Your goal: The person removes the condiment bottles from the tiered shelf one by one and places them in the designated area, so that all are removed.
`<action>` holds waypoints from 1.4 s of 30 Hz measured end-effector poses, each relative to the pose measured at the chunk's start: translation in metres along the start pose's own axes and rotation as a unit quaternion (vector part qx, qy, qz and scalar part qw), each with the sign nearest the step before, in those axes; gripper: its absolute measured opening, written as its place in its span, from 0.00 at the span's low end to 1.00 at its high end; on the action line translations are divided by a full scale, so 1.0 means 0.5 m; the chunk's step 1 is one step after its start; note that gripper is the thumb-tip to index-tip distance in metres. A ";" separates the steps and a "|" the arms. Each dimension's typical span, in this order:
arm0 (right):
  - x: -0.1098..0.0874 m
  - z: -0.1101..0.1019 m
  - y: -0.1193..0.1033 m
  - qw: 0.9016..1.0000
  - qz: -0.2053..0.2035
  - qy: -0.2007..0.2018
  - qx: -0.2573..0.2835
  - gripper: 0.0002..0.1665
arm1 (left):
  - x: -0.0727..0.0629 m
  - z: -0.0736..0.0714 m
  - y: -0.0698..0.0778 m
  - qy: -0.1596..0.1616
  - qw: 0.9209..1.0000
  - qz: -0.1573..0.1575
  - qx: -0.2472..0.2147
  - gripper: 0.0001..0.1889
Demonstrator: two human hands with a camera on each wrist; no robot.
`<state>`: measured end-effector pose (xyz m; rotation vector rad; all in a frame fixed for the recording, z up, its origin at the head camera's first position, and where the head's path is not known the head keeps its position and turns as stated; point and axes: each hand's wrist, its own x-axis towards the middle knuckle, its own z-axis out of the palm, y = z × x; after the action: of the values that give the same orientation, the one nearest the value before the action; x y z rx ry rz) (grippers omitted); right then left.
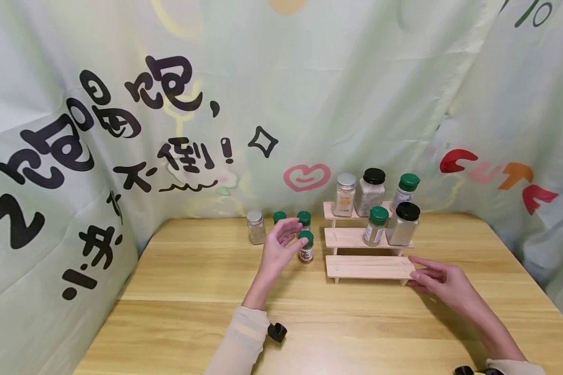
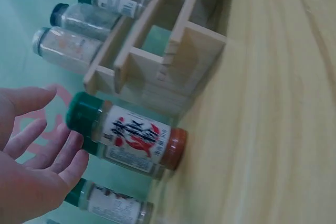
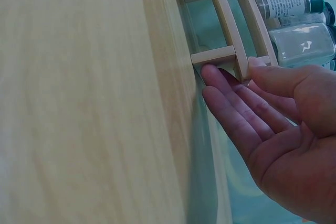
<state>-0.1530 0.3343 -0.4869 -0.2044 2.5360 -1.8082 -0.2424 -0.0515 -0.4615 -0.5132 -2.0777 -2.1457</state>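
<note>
My left hand (image 1: 281, 245) is beside a small green-capped spice jar (image 1: 306, 247), its fingers spread and slightly bent. In the left wrist view that jar (image 2: 134, 132) has a printed label and reddish powder at its base; the fingertips are close to its cap, holding nothing. At the bottom step's right end, my right hand (image 1: 443, 281) pinches the three-step wooden rack (image 1: 370, 266). The right wrist view shows the thumb at the step's edge and the other fingers by its leg (image 3: 212, 56).
A silver-capped jar (image 1: 256, 228) and two green-capped jars stand behind my left hand. The rack's middle step bears a green-capped jar (image 1: 375, 226) and a black-capped jar (image 1: 403, 225). Several jars stand on the top step. A printed curtain (image 1: 244, 94) hangs behind the table (image 1: 192, 276).
</note>
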 end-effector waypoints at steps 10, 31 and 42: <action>0.004 -0.009 -0.009 1.000 -0.017 -0.005 -0.010 0.28 | 0.006 0.013 0.041 0.018 0.998 0.058 -0.014 0.23; -0.004 -0.002 0.000 1.000 -0.003 -0.001 -0.005 0.29 | -0.019 0.082 0.055 -0.037 0.997 0.060 -0.017 0.19; -0.002 0.001 -0.002 1.000 -0.002 -0.001 -0.011 0.29 | -0.012 0.115 0.050 -0.046 0.995 0.078 -0.048 0.18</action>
<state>-0.1517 0.3337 -0.4862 -0.2120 2.5566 -1.7812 -0.2194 0.0030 -0.4392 -0.7725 -1.9142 -2.1764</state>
